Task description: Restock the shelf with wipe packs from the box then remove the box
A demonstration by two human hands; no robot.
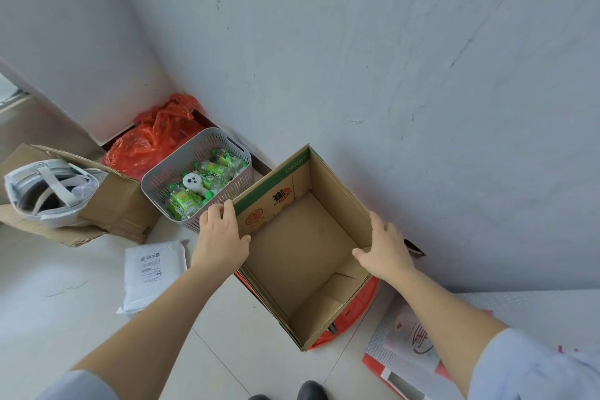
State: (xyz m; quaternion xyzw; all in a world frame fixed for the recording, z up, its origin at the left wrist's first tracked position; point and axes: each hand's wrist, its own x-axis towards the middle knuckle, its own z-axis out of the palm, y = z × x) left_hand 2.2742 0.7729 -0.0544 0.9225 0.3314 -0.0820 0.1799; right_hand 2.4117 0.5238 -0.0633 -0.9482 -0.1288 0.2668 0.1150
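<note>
Dark shoe (310, 390) at six o'clock of the view, on pale floor (81, 295); two bare forearms reach up from the lower corners, each from a light sleeve.

Left hand (222, 234) pinches the box (337, 195) by its nine o'clock wall, thumb on the inner face, fingers bent over the outside near the far corner; right hand (388, 250) pinches the three o'clock wall, thumb inside, fingers laid along the outside.

The box is at the middle of the view, close to the wall (389, 58), open on top and seen from above; its inside shows bare cardboard; a green band and red print run along the outer flap at ten o'clock; its near end lies over a red thing (357, 312) that juts out at five o'clock.

At four o'clock of the box, a red-and-white carton (406, 343) lies flat; at eight o'clock, a white mailer (152, 273) lies on the floor.

At ten o'clock, just beside the left hand, a grey basket (162, 178) holds green-labelled bottles (181, 200) and a white disc (192, 180); past it, in the corner, a red bag (152, 143).

At nine o'clock, well apart, a brown carton (120, 201) holds a bundle of white and grey straps (45, 191).
</note>
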